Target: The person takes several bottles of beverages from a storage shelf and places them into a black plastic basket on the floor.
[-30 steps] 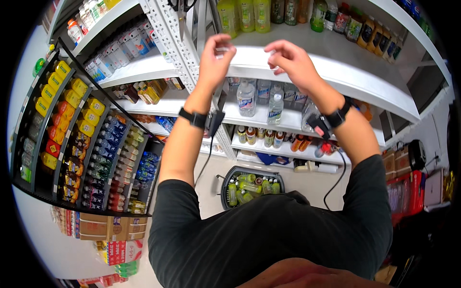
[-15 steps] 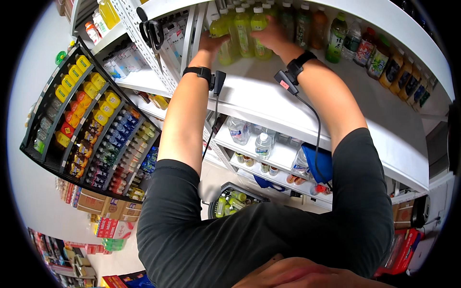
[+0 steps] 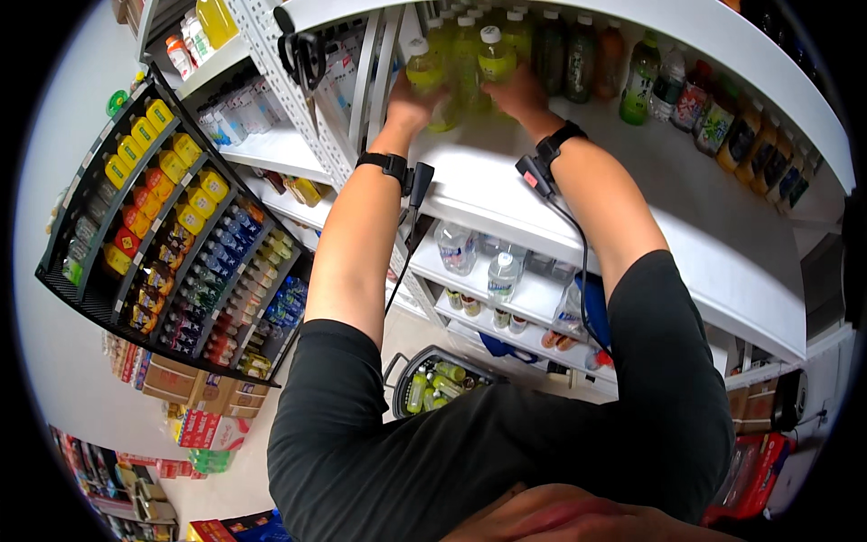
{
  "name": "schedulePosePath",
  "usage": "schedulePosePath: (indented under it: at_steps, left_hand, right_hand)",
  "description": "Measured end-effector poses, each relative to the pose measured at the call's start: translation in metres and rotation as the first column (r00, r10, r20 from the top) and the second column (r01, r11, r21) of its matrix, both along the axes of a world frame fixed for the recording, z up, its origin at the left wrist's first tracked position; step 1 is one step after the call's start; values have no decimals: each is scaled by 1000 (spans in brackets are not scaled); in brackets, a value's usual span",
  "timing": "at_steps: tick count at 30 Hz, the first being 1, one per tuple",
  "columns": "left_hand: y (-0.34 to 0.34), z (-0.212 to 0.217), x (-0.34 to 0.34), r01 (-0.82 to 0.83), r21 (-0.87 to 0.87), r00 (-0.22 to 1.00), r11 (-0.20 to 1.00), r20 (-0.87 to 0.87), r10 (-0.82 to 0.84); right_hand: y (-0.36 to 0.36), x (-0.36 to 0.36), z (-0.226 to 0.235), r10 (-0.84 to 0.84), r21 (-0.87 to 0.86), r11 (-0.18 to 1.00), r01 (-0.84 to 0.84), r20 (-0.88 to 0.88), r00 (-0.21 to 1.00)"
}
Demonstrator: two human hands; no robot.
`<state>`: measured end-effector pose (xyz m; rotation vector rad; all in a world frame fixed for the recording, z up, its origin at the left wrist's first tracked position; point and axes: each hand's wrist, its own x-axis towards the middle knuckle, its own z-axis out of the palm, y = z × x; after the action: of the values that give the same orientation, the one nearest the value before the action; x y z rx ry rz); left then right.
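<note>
On the white shelf stands a cluster of yellow-green drink bottles with white caps. My left hand is closed round the left front bottle. My right hand grips the right front bottle from its right side. Between the two hands another yellow-green bottle stands slightly further back. Both held bottles look upright; my fingers hide part of their lower halves, and the right hand's fingertips are blurred. Each wrist wears a black strap with a cable.
Dark and green bottles line the shelf's back to the right. Scissors hang on the perforated post at left. Below, a black basket holds several yellow-green bottles on the floor. A loaded drinks rack stands left; water bottles sit on the lower shelf.
Both hands have come slightly nearer along the shelf, and the two front bottles have shifted nearer with them. My right hand has closed further round its bottle. The view has shifted a little.
</note>
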<state>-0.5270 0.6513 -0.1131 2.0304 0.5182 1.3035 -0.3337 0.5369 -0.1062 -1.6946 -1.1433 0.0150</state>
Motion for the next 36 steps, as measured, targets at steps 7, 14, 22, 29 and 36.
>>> schedulePosePath:
  at_steps: [7,14,22,29,36]
  left_hand:
    - [-151,16,-111,284,16,958,959,-27,-284]
    - [-228,-110,-289,672,-279,706,686,520,-481]
    - [-271,-363,-438,370,-912,929,-175,361,81]
    - [-345,-544,-514,-81,-884,997,-460,-65,-51]
    - [-361,-730,-439,-547,-765,822,-341,-567,-47]
  right_hand:
    - [-80,-66,0,166,133,976,-174,71,984]
    - [-234,-212,-46,648,274,755,-596,-164,744]
    - [-349,-295,-268,270,-105,728,-677,-864,425]
    - [-454,-313,-444,-383,-471,664,-581,-881,276]
    - [-470,-318,-616,-600,-620,414,-666,-736,314]
